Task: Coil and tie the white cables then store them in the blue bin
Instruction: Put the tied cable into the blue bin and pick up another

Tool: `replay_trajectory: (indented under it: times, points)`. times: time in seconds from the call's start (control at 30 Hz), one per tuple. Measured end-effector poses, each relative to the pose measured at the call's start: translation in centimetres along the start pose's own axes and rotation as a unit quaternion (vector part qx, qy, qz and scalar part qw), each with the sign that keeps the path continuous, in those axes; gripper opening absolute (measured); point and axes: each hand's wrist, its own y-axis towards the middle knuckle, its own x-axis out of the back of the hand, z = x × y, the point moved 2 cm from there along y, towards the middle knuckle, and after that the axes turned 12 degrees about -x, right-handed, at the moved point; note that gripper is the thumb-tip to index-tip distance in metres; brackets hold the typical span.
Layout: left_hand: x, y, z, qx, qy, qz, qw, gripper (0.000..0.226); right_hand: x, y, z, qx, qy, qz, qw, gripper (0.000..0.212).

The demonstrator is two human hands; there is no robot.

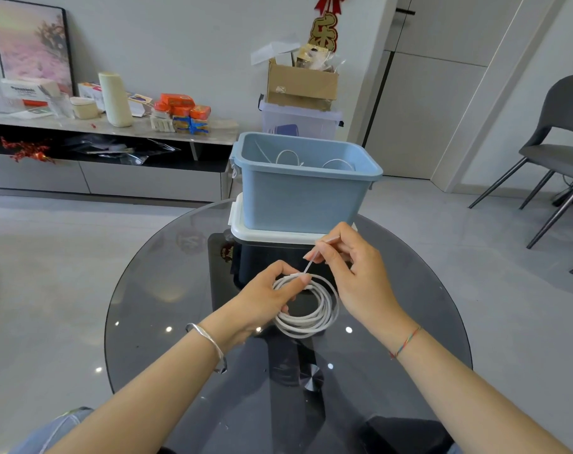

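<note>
Along the far left wall runs a low sideboard (115,129) with a pale stone-look top, crowded with a tall cream cylinder (115,99) and a stack of glossy orange packets (180,108); a framed picture (33,44) leans on the wall behind them; nearer, a round table (167,290) of smoky dark glass fills the middle ground, its smooth surface dotted with reflected lights; over it the left wrist wears a plain silver bangle (210,342); the left hand (265,296) grips the coiled white cable (324,316) at its upper left, thumb laid across the strands and fingers curled through the loop; the coil is a neat ring of several turns of round, matte cord, hanging to the right of and below that grip, and whether it touches the glass I cannot tell; just beyond it, at the table's far edge, stands the blue bin (301,198), a smooth rectangular plastic tub with a rolled rim, set on a white lid (246,229); loops of more white cable (288,157) lie inside it; behind the bin a clear plastic crate (298,121) carries an open cardboard box (301,83); a thin, flat white tie (311,262) rises from the top of the coil, by the left thumb, up and to the right; the right hand (357,273) pinches its upper part between thumb and forefinger, the other fingers curled, so the coil sits just below and left of this pinch; a multicoloured thread bracelet (406,342) circles the right wrist; at the far right stands a grey upholstered chair (560,132) on slim dark metal legs.
</note>
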Motion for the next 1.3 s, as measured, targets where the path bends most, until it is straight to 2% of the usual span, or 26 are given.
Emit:
replay_trajectory:
  times: [0.23, 0.37, 0.53, 0.77, 0.93, 1.03, 1.13, 1.23, 1.3]
  points:
    - [-0.2, 0.8, 0.0, -0.016, 0.039, 0.004, 0.999, 0.026, 0.3, 0.3, 0.2, 0.017, 0.034, -0.032, 0.999, 0.017]
    - [-0.2, 0.7, -0.2, -0.038, 0.022, 0.007, 0.999, 0.027, 0.9, 1.3, -0.3, -0.051, 0.107, -0.033, 0.992, 0.018]
    - [0.6, 0.8, -0.3, -0.037, 0.021, -0.018, 0.999, 0.028, 1.4, 1.5, -0.3, -0.093, 0.134, -0.031, 0.986, 0.018]
    - [3.2, 2.1, -3.6, -0.013, 0.081, 0.027, 0.996, 0.029, 2.5, 4.0, 1.5, -0.132, 0.152, -0.011, 0.979, 0.016]
    - [7.4, 8.0, -11.5, -0.019, -0.037, 0.047, 0.998, 0.026, 6.5, 11.6, 6.8, -0.118, 0.179, -0.017, 0.977, 0.016]
    - [9.8, 13.4, -15.2, -0.047, 0.023, 0.022, 0.998, 0.027, 7.7, 16.8, 9.0, -0.116, 0.189, -0.017, 0.975, 0.016]
    - [11.2, 18.4, -16.3, -0.052, 0.039, -0.009, 0.998, 0.026, 8.0, 21.4, 8.8, -0.151, 0.221, -0.031, 0.963, 0.011]
    - [12.0, 22.6, -14.2, -0.051, 0.114, -0.046, 0.991, 0.031, 7.1, 25.1, 5.9, -0.221, 0.212, -0.032, 0.951, 0.014]
    - [12.4, 24.7, -11.5, -0.028, 0.161, -0.043, 0.986, 0.034, 6.0, 26.8, 3.0, -0.276, 0.184, -0.015, 0.943, 0.018]
